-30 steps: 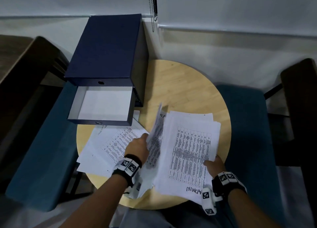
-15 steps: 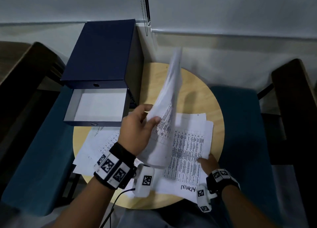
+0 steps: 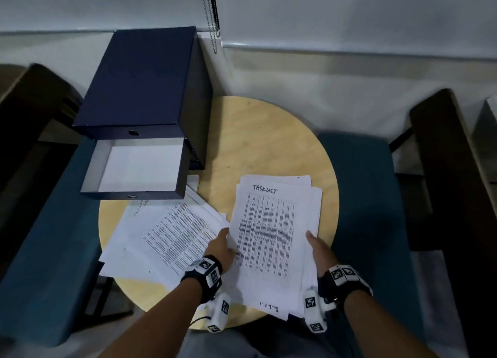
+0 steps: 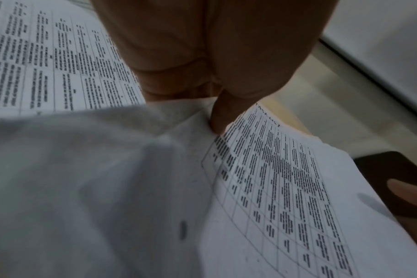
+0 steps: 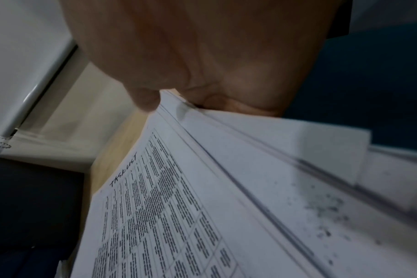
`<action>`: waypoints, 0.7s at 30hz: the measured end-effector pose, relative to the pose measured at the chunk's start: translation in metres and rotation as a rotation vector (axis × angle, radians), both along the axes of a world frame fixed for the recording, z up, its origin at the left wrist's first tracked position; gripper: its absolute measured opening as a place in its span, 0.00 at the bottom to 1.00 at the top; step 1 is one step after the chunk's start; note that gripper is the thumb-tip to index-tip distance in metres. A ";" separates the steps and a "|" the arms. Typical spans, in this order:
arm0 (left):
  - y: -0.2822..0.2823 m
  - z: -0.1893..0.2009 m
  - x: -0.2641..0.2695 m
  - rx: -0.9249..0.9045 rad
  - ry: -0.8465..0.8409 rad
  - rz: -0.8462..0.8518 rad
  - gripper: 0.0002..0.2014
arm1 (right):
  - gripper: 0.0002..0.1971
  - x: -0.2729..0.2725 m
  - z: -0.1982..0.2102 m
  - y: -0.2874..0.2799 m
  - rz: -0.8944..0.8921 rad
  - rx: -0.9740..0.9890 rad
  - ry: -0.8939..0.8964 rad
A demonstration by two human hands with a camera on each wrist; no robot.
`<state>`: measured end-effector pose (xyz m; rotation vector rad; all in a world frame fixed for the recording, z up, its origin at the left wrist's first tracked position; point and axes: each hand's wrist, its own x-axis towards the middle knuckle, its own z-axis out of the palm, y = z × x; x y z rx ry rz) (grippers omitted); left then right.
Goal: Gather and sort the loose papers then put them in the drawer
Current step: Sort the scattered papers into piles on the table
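Observation:
On the round wooden table (image 3: pixel 269 142) a stack of printed papers (image 3: pixel 269 236) lies at the right, its top sheet headed "TASKLIST". My left hand (image 3: pixel 221 246) pinches the stack's left edge, with the thumb (image 4: pixel 217 120) on the top sheet. My right hand (image 3: pixel 316 248) grips the right edge, thumb (image 5: pixel 145 101) on top and fingers hidden beneath. A looser spread of sheets (image 3: pixel 172 234) lies to the left, partly under the open drawer (image 3: pixel 134 196) of the dark blue drawer box (image 3: pixel 139 83). The drawer's white inside holds nothing.
Teal seat cushions flank the table at the left (image 3: pixel 48 236) and right (image 3: pixel 363 196), with dark wooden chair arms (image 3: pixel 443 169) beyond. A blind's bead chain (image 3: pixel 212 16) hangs at the back wall. Bare tabletop shows behind the stack.
My left hand lifted a sheet from between the piles, swung it up and over, and laid it on the right stack. "TASKLIST" now covers the sheet marked "ADMIN". My right hand stayed on the stack's right edge.

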<state>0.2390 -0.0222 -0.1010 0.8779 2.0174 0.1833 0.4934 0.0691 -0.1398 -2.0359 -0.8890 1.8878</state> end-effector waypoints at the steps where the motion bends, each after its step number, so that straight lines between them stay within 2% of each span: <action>1: -0.001 -0.001 0.001 0.012 -0.002 0.017 0.28 | 0.30 0.000 -0.001 0.000 0.044 0.018 -0.018; 3: 0.001 -0.004 0.002 0.056 0.000 0.067 0.31 | 0.27 0.001 -0.004 0.000 0.075 0.037 -0.023; 6: 0.007 -0.006 0.010 0.055 -0.004 0.052 0.33 | 0.30 0.003 -0.018 0.000 0.109 0.037 -0.041; 10: 0.014 -0.004 0.027 0.024 -0.007 -0.078 0.34 | 0.39 0.014 -0.053 0.003 0.190 0.066 -0.095; 13: 0.017 -0.008 0.028 0.003 0.012 -0.167 0.34 | 0.33 0.017 -0.067 0.005 0.256 0.084 -0.141; 17: 0.016 -0.009 0.016 0.045 0.038 -0.151 0.30 | 0.29 0.003 -0.023 0.002 0.269 0.096 -0.200; 21: 0.003 -0.012 -0.012 0.066 0.071 -0.064 0.26 | 0.28 0.001 -0.014 0.001 0.257 0.084 -0.229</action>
